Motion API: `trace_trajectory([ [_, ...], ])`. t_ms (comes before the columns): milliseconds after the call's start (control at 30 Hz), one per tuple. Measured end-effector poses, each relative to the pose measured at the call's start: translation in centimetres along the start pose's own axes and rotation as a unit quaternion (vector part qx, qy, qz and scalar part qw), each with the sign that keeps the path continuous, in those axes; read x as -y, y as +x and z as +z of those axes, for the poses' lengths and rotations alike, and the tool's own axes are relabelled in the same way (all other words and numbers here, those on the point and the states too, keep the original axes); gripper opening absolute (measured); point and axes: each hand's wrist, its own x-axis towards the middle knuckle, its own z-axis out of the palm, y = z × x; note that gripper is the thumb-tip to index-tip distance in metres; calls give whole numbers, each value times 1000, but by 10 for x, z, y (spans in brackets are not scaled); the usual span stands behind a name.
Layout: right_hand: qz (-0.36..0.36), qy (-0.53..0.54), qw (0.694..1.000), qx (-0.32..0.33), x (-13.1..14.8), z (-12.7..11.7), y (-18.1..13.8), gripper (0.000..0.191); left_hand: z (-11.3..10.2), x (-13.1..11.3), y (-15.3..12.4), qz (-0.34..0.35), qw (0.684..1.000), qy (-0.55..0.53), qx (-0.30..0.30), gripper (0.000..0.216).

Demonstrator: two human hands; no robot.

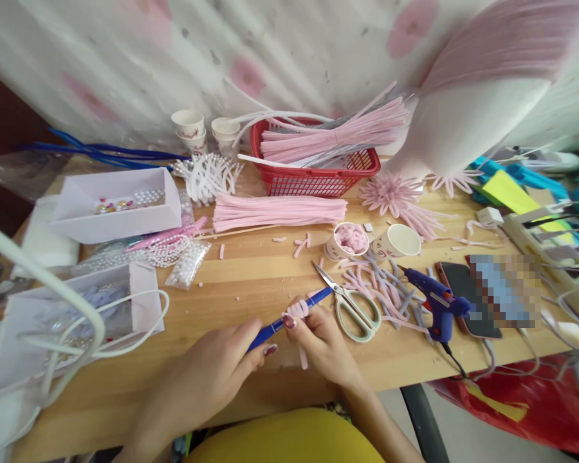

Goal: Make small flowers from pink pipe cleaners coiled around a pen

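Observation:
My left hand (222, 357) is closed around one end of a blue pen (270, 330), which slants up to the right over the table. A pink pipe cleaner (298, 309) is wrapped in a few turns around the pen's shaft. My right hand (325, 344) pinches this pipe cleaner against the pen, and its tail hangs below the fingers. Just beyond the right hand lie scissors (338, 289) with pale green handles. Cut pink and grey pipe cleaner pieces (390, 289) are heaped beside them.
A blue glue gun (437, 299) and a phone (463, 289) lie right. Behind are paper cups (338, 251), a pink pipe cleaner bundle (280, 212) and a red basket (313, 185). Bead-filled white boxes (116, 222) stand left, where a white lamp arm (43, 273) crosses the view.

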Motion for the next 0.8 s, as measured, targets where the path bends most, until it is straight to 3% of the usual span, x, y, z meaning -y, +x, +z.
trace_trajectory([
  [133, -14, 30, 995, -95, -3, -22, 1, 39, -5, 13, -13, -6, 1000, -29, 4, 32],
  [200, -31, 23, 994, -100, -3, -33, 1, 38, -4, 25, -14, -30, 999, -25, -23, 32],
  [300, -22, 47, 998, -26, -2, -39, 0, 35, -2, 40, -4, -115, 983, 39, -138, 31],
  [367, -2, 83, 996, 28, -3, -35, -2, 33, 0, 43, 5, -131, 962, 91, -221, 30],
  [433, 14, 114, 991, 63, -4, -29, -4, 34, 1, 39, 11, -90, 939, 122, -308, 33],
  [500, 30, 147, 985, 90, -6, -22, -5, 36, 0, 29, 10, -29, 931, 101, -349, 38],
  [533, 42, 168, 979, 105, -7, -19, -6, 36, 0, 22, 8, 4, 939, 66, -337, 39],
  [600, 63, 205, 967, 137, -7, -15, -7, 36, -2, 7, 3, 78, 969, -34, -230, 43],
  [667, 83, 221, 957, 168, -6, -12, -8, 38, -3, -5, 2, 137, 976, -105, -136, 52],
  [800, 108, 230, 947, 198, -3, -8, -10, 44, -2, -13, 13, 172, 960, -186, -117, 33],
])
